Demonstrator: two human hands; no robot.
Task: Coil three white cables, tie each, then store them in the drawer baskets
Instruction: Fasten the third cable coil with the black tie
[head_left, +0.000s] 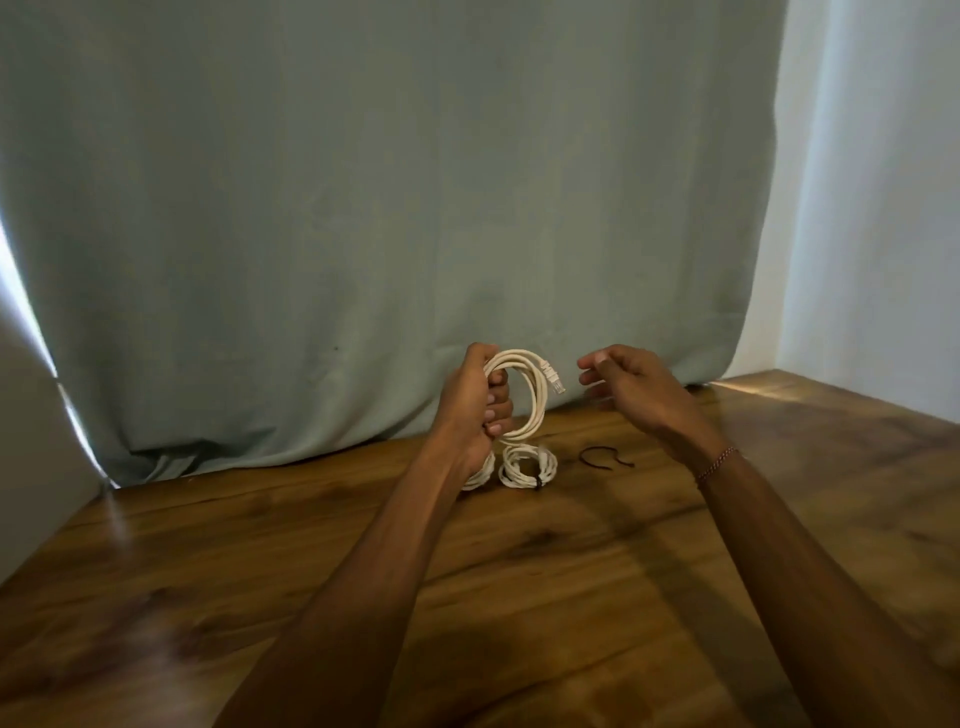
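Two bare forearms reach out over a wooden table (519, 597) toward a grey-green curtain (363, 208), the right wrist ringed by a thin bracelet (719, 462). The left hand (475, 410) grips a coiled white cable (537, 400) upright above the tabletop, fingers wrapped round the gathered loops on their left side, the clear-plastic connector (555, 378) jutting free at the top right of the coil. The right hand (639, 384) hangs just beside that connector, holding nothing, its fingers loosely bent and apart. On the table below the raised coil lie two more white coils: one (527, 467) plainly bound with a dark tie, the other (480, 473) partly hidden behind the left wrist, so whether it is tied cannot be told. A loose dark tie (605, 458) rests on the wood near them, under the right hand. No drawer or baskets appear in view. Judged from this layout, the third cable is coiled and awaits tying. To do that well, the left hand should likely keep the loops pinched firmly so none springs out, while the right picks up the tie, passes it round the bundle close to the gripping fingers, tucks the stray connector end in, and cinches snugly without kinking the cable.
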